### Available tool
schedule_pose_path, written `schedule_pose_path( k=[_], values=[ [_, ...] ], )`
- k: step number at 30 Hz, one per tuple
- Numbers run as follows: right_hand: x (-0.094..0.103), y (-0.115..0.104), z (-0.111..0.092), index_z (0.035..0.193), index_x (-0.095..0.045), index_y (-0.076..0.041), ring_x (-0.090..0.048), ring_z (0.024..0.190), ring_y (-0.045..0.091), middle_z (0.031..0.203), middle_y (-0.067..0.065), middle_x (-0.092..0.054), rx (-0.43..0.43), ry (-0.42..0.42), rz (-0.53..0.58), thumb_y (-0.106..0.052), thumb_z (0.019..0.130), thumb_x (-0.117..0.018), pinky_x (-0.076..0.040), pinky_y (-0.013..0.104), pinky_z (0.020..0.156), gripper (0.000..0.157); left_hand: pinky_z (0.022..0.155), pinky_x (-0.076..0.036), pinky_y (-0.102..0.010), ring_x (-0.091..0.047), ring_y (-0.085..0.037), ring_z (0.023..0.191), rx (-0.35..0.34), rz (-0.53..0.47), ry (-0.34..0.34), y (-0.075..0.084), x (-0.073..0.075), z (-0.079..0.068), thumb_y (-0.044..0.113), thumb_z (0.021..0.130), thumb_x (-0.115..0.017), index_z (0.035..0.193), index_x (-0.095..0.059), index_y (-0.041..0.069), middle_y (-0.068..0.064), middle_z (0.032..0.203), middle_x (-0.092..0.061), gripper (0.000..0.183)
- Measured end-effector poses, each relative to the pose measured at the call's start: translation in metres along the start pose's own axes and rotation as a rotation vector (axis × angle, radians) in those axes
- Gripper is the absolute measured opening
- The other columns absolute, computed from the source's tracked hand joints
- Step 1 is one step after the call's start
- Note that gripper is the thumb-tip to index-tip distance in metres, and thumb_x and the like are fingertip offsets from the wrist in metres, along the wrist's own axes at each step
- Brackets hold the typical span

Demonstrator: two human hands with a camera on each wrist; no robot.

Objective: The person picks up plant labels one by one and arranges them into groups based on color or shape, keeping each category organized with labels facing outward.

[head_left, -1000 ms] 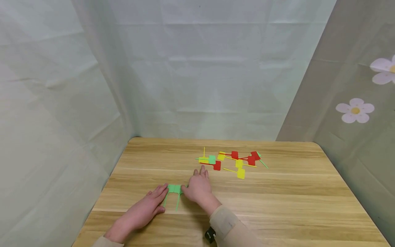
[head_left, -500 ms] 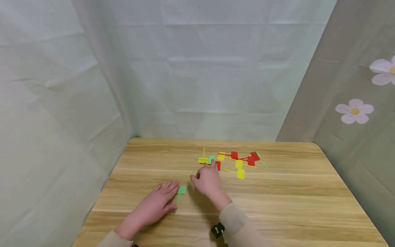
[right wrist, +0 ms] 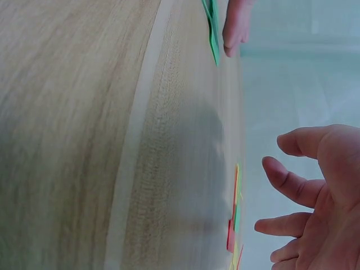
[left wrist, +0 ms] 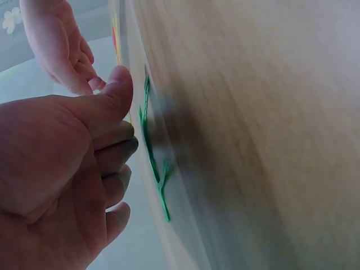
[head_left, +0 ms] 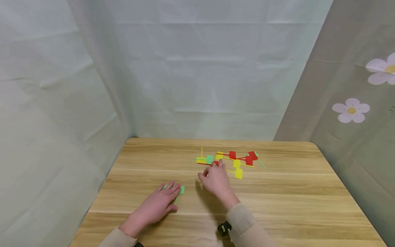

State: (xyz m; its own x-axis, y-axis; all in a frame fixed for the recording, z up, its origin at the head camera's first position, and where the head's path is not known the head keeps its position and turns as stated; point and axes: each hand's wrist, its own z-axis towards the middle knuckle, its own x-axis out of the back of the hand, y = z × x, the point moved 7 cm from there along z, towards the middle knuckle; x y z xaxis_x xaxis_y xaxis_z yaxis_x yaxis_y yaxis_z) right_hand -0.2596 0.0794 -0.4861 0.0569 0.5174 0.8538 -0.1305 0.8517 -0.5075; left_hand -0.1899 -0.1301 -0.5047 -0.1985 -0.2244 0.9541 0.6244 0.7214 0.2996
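Note:
On the wooden table, green cable-tie tags (head_left: 182, 190), square-headed with thin tails, lie partly hidden beneath my left hand (head_left: 158, 206). Its fingers stretch across the square heads, and the left wrist view shows the green tags (left wrist: 151, 146) edge-on past the fingertips. My right hand (head_left: 217, 180) hovers with loosely bent fingers and nothing in them, as the right wrist view shows. In the head view its fingertips overlap a red tag (head_left: 215, 163), mostly covered. Beside that lie a green tag (head_left: 210, 159) and a yellow tag (head_left: 201, 160).
Farther right lie more yellow tags (head_left: 238, 173) and red tags (head_left: 249, 160), some overlapping, with a green tail (head_left: 261, 164) sticking out. The wooden table (head_left: 293, 206) ends at pale cloth walls (head_left: 197, 85) behind and at both sides.
My right hand has left the green tags and moved right, toward the red tag. My left hand has slid right, covering more of the green tags.

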Motion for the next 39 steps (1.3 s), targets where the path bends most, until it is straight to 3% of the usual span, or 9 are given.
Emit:
schedule_pose_path(
  k=[7, 22, 31, 39],
  values=[
    [0.000, 0.001, 0.000, 0.067, -0.067, -0.019, -0.032, 0.147, 0.066, 0.138, 0.036, -0.063, 0.016, 0.007, -0.001, -0.034, 0.096, -0.075, -0.027, 0.066, 0.125, 0.033, 0.122, -0.032, -0.066, -0.042, -0.043, 0.151, 0.015, 0.042, -0.023, 0.002, -0.008, 0.001, 0.030, 0.096, -0.078, 0.153, -0.054, -0.005, -0.020, 0.161, -0.050, 0.071],
    [0.002, 0.014, 0.005, 0.071, -0.071, -0.019, -0.030, 0.149, 0.065, 0.142, 0.032, -0.062, -0.016, -0.015, 0.001, -0.033, 0.097, -0.077, -0.023, 0.065, 0.127, 0.031, 0.121, -0.034, -0.066, -0.044, -0.042, 0.150, 0.042, 0.062, -0.025, 0.006, -0.010, 0.004, 0.028, 0.096, -0.078, 0.152, -0.055, -0.005, -0.019, 0.161, -0.051, 0.069],
    [0.009, 0.032, 0.018, 0.095, -0.082, -0.011, -0.038, 0.143, 0.066, 0.119, 0.023, -0.073, 0.044, 0.010, -0.147, -0.023, 0.095, -0.080, -0.032, 0.069, 0.121, 0.012, 0.121, -0.034, -0.066, -0.044, -0.042, 0.150, 0.051, 0.061, -0.039, 0.009, -0.010, 0.004, 0.027, 0.096, -0.078, 0.152, -0.055, -0.005, -0.020, 0.161, -0.050, 0.069],
    [0.008, 0.051, 0.051, 0.123, -0.079, -0.009, -0.038, 0.148, 0.057, 0.132, 0.022, -0.069, 0.070, -0.037, -0.260, -0.024, 0.097, -0.082, -0.034, 0.061, 0.123, 0.031, 0.120, -0.036, -0.065, -0.046, -0.043, 0.148, 0.047, 0.091, -0.015, 0.009, -0.012, 0.004, 0.028, 0.094, -0.079, 0.151, -0.057, -0.005, -0.021, 0.159, -0.051, 0.070]
  ],
)
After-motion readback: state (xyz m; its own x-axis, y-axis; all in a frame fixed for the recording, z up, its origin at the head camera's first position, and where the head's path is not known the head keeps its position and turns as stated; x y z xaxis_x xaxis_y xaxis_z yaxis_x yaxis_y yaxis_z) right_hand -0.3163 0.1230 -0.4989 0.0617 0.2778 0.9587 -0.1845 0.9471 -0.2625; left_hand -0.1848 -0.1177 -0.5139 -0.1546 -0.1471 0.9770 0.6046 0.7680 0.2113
